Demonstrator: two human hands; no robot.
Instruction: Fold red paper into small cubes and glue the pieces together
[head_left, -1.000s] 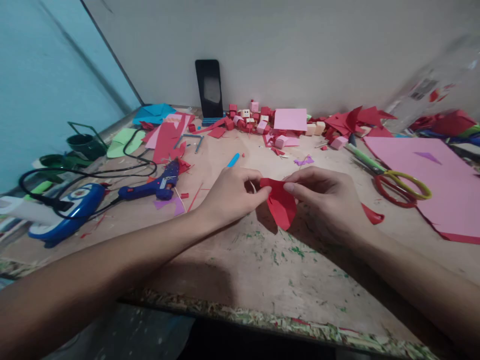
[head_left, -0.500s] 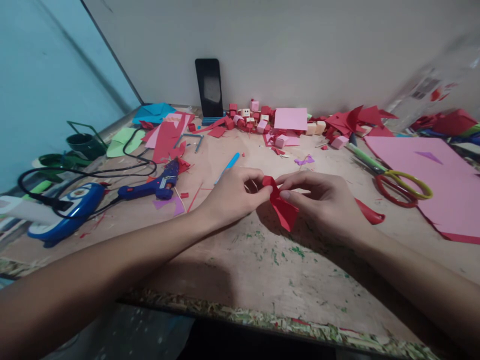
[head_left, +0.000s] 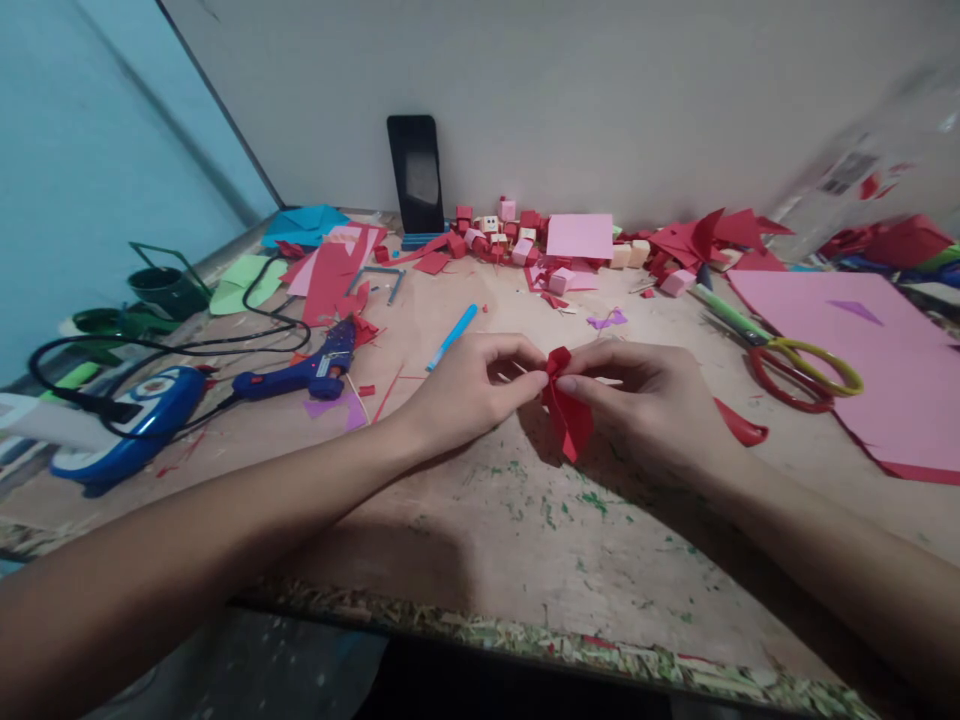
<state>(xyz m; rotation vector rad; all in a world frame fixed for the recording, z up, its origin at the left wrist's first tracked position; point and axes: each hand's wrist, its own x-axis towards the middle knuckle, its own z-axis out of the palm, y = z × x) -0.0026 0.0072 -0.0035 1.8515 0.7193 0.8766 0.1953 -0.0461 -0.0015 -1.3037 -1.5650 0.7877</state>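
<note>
A small piece of red paper [head_left: 571, 425], creased along its length, hangs between my two hands above the middle of the table. My left hand [head_left: 487, 392] pinches its left side near the top with thumb and index finger. On the other side, my right hand [head_left: 643, 398] pinches the same paper, its thumb pressed on the front. Fingertips behind the paper are partly hidden. Just beyond my left hand lies a bright blue stick-like tool [head_left: 452, 338]. Beside my right wrist rests a red curved object [head_left: 742, 424], partly covered by the hand.
Scissors [head_left: 806, 375] lie on pink paper [head_left: 900, 400] at the right. A blue glue gun [head_left: 300, 377] and its black cord are at the left. Along the back wall stand a phone [head_left: 417, 175], several small paper cubes [head_left: 523, 250] and red paper scraps [head_left: 712, 245].
The red paper has turned and folded lengthwise between my fingers, so it looks narrower. My left fingertips have shifted slightly to the right, nearer the right hand.
</note>
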